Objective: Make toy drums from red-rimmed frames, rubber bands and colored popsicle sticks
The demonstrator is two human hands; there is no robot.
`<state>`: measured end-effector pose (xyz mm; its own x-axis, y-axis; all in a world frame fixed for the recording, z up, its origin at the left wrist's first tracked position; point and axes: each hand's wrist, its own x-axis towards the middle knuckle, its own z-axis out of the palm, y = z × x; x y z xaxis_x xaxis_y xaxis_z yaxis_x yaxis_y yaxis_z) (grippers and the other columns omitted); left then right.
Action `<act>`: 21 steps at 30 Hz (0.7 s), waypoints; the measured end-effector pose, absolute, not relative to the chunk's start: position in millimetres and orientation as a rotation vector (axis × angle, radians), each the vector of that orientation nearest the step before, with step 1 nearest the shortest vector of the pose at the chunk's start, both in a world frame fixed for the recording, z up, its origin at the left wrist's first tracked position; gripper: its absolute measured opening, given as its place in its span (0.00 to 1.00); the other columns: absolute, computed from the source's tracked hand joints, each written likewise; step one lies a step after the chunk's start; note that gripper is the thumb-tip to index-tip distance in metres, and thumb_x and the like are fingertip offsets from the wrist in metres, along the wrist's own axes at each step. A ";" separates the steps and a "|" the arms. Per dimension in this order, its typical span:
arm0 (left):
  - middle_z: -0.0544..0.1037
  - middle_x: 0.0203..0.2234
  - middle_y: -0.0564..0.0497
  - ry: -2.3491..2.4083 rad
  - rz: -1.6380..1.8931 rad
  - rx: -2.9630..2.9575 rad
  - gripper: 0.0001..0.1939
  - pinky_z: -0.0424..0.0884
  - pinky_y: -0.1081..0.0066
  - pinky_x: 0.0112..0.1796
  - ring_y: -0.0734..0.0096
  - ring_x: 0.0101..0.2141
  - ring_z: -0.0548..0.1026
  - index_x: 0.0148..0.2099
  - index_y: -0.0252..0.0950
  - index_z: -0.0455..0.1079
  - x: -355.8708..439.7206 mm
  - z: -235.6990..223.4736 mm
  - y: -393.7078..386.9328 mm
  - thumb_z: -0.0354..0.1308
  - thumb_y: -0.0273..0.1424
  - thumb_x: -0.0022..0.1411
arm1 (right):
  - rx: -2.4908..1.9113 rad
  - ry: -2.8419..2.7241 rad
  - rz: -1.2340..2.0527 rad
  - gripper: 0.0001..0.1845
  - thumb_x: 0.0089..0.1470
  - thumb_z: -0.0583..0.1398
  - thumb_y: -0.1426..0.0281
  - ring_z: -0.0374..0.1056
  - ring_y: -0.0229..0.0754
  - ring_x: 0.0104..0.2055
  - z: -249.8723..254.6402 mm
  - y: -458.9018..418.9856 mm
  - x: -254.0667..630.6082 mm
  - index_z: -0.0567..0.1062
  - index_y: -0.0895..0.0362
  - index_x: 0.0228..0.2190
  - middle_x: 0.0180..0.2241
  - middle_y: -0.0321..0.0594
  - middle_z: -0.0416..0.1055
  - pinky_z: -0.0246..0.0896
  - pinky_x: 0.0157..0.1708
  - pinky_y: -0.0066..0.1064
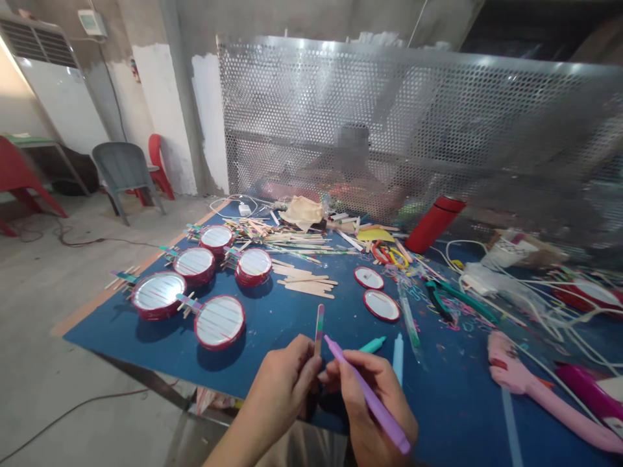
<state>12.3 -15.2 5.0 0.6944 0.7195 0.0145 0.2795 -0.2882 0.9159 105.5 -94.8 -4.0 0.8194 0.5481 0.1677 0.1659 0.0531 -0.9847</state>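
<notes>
My left hand (287, 376) pinches a wooden craft stick (320, 324) upright above the table's front edge; its upper part is coloured in pink, green and purple. My right hand (372, 402) grips a purple marker (372, 395), its tip close beside the coloured stick. Whether tip and stick touch, I cannot tell. Just beyond my right hand lie a teal marker (374, 345) and a light blue marker (398, 357). Plain craft sticks (306, 284) lie in a loose pile further back. To the left stand several small red-rimmed banjo-like toys, the nearest toy banjo (220, 322) with a coloured stick neck.
Two red-rimmed discs (381, 305) lie mid-table. Green-handled pliers (460, 299), a red bottle (435, 224), a pink glue gun (530, 379) and tangled white cables crowd the right. A perforated metal panel (302, 110) stands behind the blue table (277, 331).
</notes>
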 end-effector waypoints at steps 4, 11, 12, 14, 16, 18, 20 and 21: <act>0.67 0.15 0.61 0.775 0.531 1.847 0.09 0.62 0.79 0.21 0.74 0.16 0.68 0.33 0.41 0.61 12.8 5.0 -15.2 0.45 0.32 0.67 | -1.503 -0.627 0.324 0.12 0.51 0.63 0.59 0.73 0.39 0.24 -1.3 -94.4 104.8 0.76 0.55 0.30 0.23 0.35 0.76 0.68 0.26 0.26; 0.67 0.16 0.61 0.787 0.532 1.847 0.09 0.60 0.79 0.20 0.75 0.16 0.68 0.34 0.40 0.62 12.3 3.3 -16.5 0.46 0.33 0.67 | -1.511 -0.604 0.331 0.13 0.51 0.63 0.58 0.73 0.39 0.26 -6.0 -95.2 106.6 0.76 0.55 0.32 0.24 0.36 0.76 0.68 0.28 0.27; 0.67 0.16 0.61 0.782 0.544 1.856 0.09 0.61 0.79 0.20 0.75 0.16 0.68 0.33 0.40 0.62 12.1 3.2 -16.6 0.46 0.33 0.67 | -1.502 -0.620 0.327 0.13 0.51 0.63 0.58 0.73 0.39 0.25 -6.1 -95.1 106.4 0.76 0.55 0.31 0.25 0.36 0.76 0.68 0.28 0.27; 0.67 0.16 0.60 0.775 0.554 1.861 0.09 0.61 0.79 0.20 0.75 0.16 0.67 0.33 0.40 0.61 11.9 3.2 -16.4 0.46 0.33 0.67 | -1.484 -0.654 0.321 0.12 0.50 0.63 0.59 0.73 0.39 0.25 -5.5 -94.5 105.9 0.76 0.55 0.30 0.24 0.36 0.76 0.68 0.26 0.27; 0.68 0.16 0.60 0.775 0.539 1.854 0.09 0.61 0.79 0.20 0.75 0.16 0.68 0.33 0.40 0.62 11.8 3.3 -16.0 0.45 0.33 0.67 | -1.485 -0.657 0.305 0.12 0.50 0.63 0.59 0.73 0.39 0.24 -4.5 -94.2 105.3 0.76 0.55 0.30 0.24 0.36 0.76 0.68 0.25 0.27; 0.68 0.16 0.61 0.785 0.513 1.846 0.09 0.61 0.79 0.20 0.75 0.15 0.68 0.34 0.40 0.62 11.8 3.1 -15.7 0.45 0.33 0.68 | -1.502 -0.621 0.293 0.12 0.51 0.63 0.59 0.73 0.39 0.23 -3.6 -94.4 104.9 0.76 0.56 0.30 0.24 0.36 0.76 0.68 0.25 0.27; 0.68 0.15 0.61 0.796 0.506 1.845 0.09 0.60 0.80 0.19 0.75 0.15 0.68 0.34 0.40 0.63 11.9 2.5 -15.4 0.46 0.33 0.68 | -1.508 -0.598 0.289 0.12 0.51 0.63 0.59 0.73 0.39 0.24 -3.4 -95.0 104.8 0.76 0.56 0.30 0.24 0.36 0.76 0.68 0.25 0.27; 0.68 0.15 0.61 0.797 0.509 1.843 0.09 0.60 0.80 0.19 0.75 0.15 0.68 0.34 0.40 0.63 11.9 2.1 -15.4 0.46 0.33 0.68 | -1.506 -0.603 0.291 0.12 0.51 0.63 0.59 0.73 0.39 0.24 -3.6 -95.3 104.8 0.76 0.55 0.30 0.24 0.36 0.76 0.67 0.25 0.26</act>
<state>11.9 -15.4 2.1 0.6917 0.7220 -0.0141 0.2909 -0.2607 0.9205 104.8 -95.3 -3.6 0.8222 0.5363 0.1906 0.1838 0.0667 -0.9807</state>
